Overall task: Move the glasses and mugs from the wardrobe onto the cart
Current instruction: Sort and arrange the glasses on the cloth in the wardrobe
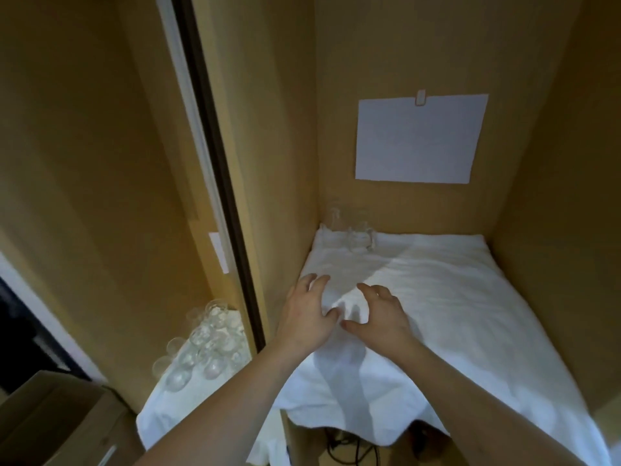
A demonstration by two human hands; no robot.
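A clear glass mug and a clear glass behind it stand in the back left corner of the wardrobe shelf, on a white cloth. My left hand and my right hand hover side by side over the cloth near the shelf's front, fingers spread and loosely bent, holding nothing. Both are well short of the mug. To the lower left, several clear glasses stand crowded on the cart, which is covered with a white cloth.
A white sheet of paper is clipped to the wardrobe's back wall. A dark sliding-door frame separates the shelf from the cart side. A cardboard box sits at the lower left. Cables lie below the shelf.
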